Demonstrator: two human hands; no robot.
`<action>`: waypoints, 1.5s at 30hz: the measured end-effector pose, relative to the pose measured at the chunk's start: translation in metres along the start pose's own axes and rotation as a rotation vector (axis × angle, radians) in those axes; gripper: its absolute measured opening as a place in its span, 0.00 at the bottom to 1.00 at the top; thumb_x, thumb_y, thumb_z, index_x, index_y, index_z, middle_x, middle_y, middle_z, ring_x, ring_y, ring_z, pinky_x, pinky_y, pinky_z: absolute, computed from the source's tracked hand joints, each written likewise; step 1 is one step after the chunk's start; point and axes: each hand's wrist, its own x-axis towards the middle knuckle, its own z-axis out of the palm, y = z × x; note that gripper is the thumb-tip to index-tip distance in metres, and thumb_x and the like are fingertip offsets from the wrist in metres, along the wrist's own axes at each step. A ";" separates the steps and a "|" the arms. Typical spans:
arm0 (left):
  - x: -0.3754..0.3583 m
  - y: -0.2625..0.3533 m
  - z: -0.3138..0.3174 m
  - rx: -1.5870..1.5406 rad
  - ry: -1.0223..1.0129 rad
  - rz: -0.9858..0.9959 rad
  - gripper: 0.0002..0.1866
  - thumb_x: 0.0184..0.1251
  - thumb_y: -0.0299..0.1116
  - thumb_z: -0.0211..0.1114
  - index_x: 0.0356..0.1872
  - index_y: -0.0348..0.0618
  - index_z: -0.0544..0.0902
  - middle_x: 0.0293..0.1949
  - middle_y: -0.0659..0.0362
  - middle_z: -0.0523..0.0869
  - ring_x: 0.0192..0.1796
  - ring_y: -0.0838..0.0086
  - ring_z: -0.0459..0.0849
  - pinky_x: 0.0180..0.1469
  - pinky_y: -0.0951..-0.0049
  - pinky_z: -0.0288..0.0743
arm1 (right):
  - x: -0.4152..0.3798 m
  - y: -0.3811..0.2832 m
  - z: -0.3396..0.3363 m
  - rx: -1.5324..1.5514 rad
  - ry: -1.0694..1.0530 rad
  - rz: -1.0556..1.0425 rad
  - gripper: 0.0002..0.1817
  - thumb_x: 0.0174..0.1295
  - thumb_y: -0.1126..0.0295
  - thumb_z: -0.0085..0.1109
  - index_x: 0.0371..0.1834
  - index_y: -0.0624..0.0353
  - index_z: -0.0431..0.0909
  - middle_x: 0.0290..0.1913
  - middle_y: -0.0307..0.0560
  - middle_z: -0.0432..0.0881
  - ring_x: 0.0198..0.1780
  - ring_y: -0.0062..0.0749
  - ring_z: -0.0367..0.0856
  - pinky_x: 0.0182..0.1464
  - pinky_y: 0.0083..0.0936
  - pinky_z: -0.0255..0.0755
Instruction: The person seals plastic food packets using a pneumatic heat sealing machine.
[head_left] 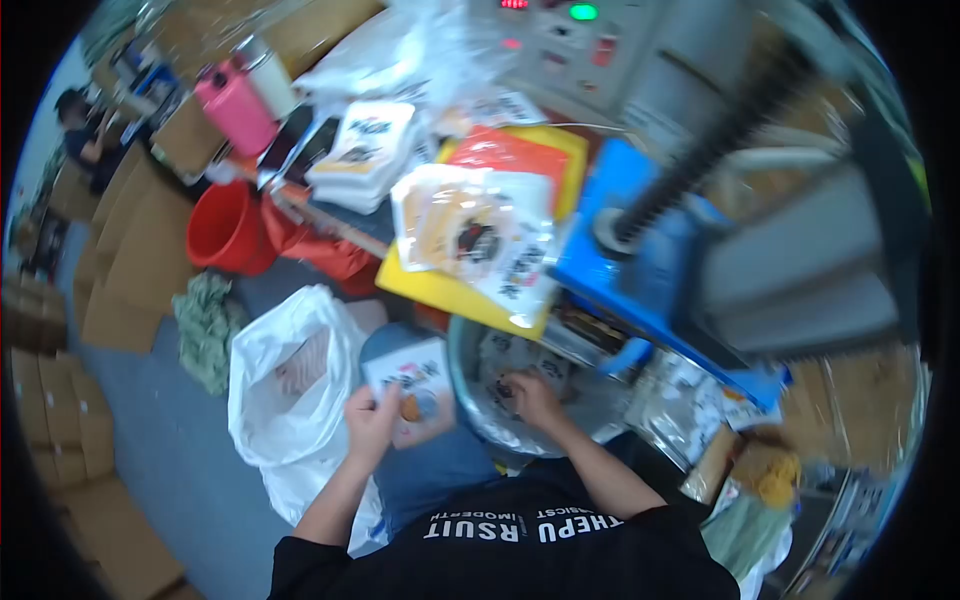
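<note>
My left hand (370,428) pinches a white printed food packet (425,372) by its edge, above my left thigh. My right hand (536,400) is down inside a round tub (462,345) between my legs. Its fingers are closed at several printed packets (545,368) lying in the tub; what they grip, if anything, I cannot make out. Beside my left leg stands a bin lined with a white plastic bag (262,420), with something striped and pale inside.
Ahead, larger printed pouches (480,235) lie on a yellow board (425,293), beside a stack of white packets (362,150). A blue-based machine (600,235) stands close on the right. A red bucket (222,235) and cardboard boxes (125,270) are at left; another person (92,140) is far behind them.
</note>
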 end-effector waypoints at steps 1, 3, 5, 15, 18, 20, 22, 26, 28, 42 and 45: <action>0.007 0.020 -0.003 0.188 0.069 0.145 0.06 0.66 0.27 0.64 0.34 0.35 0.85 0.23 0.64 0.80 0.28 0.81 0.77 0.34 0.77 0.72 | -0.018 -0.002 -0.011 0.095 0.071 -0.079 0.13 0.61 0.78 0.52 0.45 0.52 0.82 0.47 0.59 0.79 0.48 0.57 0.79 0.51 0.45 0.73; 0.028 0.062 0.012 0.234 0.258 0.474 0.05 0.65 0.25 0.63 0.36 0.34 0.85 0.30 0.59 0.83 0.35 0.74 0.79 0.41 0.75 0.72 | -0.058 -0.010 -0.038 0.154 0.080 -0.110 0.12 0.61 0.79 0.53 0.45 0.54 0.82 0.45 0.55 0.79 0.47 0.52 0.80 0.50 0.40 0.73; 0.051 0.106 0.037 0.290 0.367 0.906 0.07 0.59 0.22 0.65 0.39 0.35 0.84 0.38 0.54 0.84 0.43 0.66 0.80 0.48 0.70 0.72 | -0.099 -0.036 -0.077 0.211 0.085 -0.154 0.12 0.61 0.80 0.55 0.46 0.56 0.81 0.44 0.52 0.80 0.46 0.48 0.80 0.49 0.35 0.74; 0.071 0.064 0.091 0.637 -0.147 1.002 0.20 0.44 0.19 0.66 0.43 0.42 0.84 0.42 0.54 0.85 0.47 0.58 0.81 0.50 0.62 0.75 | -0.164 0.005 -0.183 -0.189 1.026 0.012 0.17 0.60 0.84 0.52 0.52 0.61 0.77 0.42 0.58 0.76 0.45 0.55 0.78 0.48 0.36 0.73; 0.080 0.072 0.089 0.720 -0.193 0.962 0.11 0.50 0.21 0.66 0.36 0.41 0.85 0.35 0.53 0.85 0.42 0.60 0.82 0.43 0.63 0.76 | -0.140 0.011 -0.175 -0.140 1.001 -0.071 0.15 0.59 0.84 0.54 0.49 0.64 0.77 0.42 0.57 0.76 0.43 0.52 0.78 0.46 0.34 0.74; 0.079 0.075 0.093 0.648 -0.169 0.890 0.09 0.51 0.21 0.66 0.35 0.41 0.84 0.34 0.53 0.84 0.41 0.60 0.82 0.42 0.63 0.75 | -0.127 0.007 -0.176 0.120 1.108 0.028 0.12 0.60 0.82 0.57 0.47 0.64 0.78 0.44 0.51 0.78 0.43 0.38 0.79 0.45 0.28 0.74; 0.061 0.084 0.100 0.529 -0.205 0.814 0.07 0.50 0.21 0.66 0.32 0.40 0.84 0.31 0.53 0.83 0.37 0.58 0.80 0.38 0.62 0.73 | -0.130 0.002 -0.184 0.134 1.112 0.004 0.10 0.60 0.81 0.59 0.45 0.65 0.78 0.43 0.47 0.79 0.39 0.30 0.79 0.42 0.24 0.74; -0.006 0.102 0.124 0.456 -0.383 0.861 0.06 0.47 0.21 0.68 0.29 0.37 0.83 0.25 0.57 0.80 0.32 0.63 0.76 0.36 0.67 0.70 | -0.148 -0.037 -0.188 0.400 0.702 0.026 0.08 0.61 0.80 0.59 0.44 0.65 0.80 0.38 0.44 0.81 0.35 0.29 0.81 0.41 0.25 0.75; -0.018 0.108 0.133 0.455 -0.500 0.849 0.07 0.46 0.22 0.69 0.29 0.39 0.84 0.26 0.58 0.81 0.33 0.63 0.75 0.36 0.68 0.69 | -0.145 -0.076 -0.209 0.201 0.469 -0.208 0.06 0.62 0.77 0.60 0.41 0.65 0.81 0.37 0.47 0.82 0.36 0.34 0.82 0.40 0.28 0.74; -0.029 0.068 0.136 -0.055 -0.875 -0.292 0.10 0.64 0.27 0.68 0.42 0.30 0.86 0.39 0.57 0.89 0.39 0.79 0.85 0.42 0.77 0.79 | -0.121 -0.069 -0.175 0.447 0.462 -0.071 0.20 0.69 0.71 0.53 0.63 0.65 0.70 0.38 0.44 0.82 0.35 0.23 0.79 0.37 0.21 0.74; -0.006 0.067 0.154 -0.307 -0.709 -0.348 0.09 0.64 0.24 0.67 0.42 0.27 0.84 0.39 0.52 0.88 0.38 0.75 0.86 0.42 0.74 0.81 | -0.136 -0.053 -0.204 0.408 0.551 0.038 0.12 0.67 0.72 0.57 0.51 0.65 0.79 0.36 0.46 0.82 0.32 0.24 0.79 0.34 0.21 0.73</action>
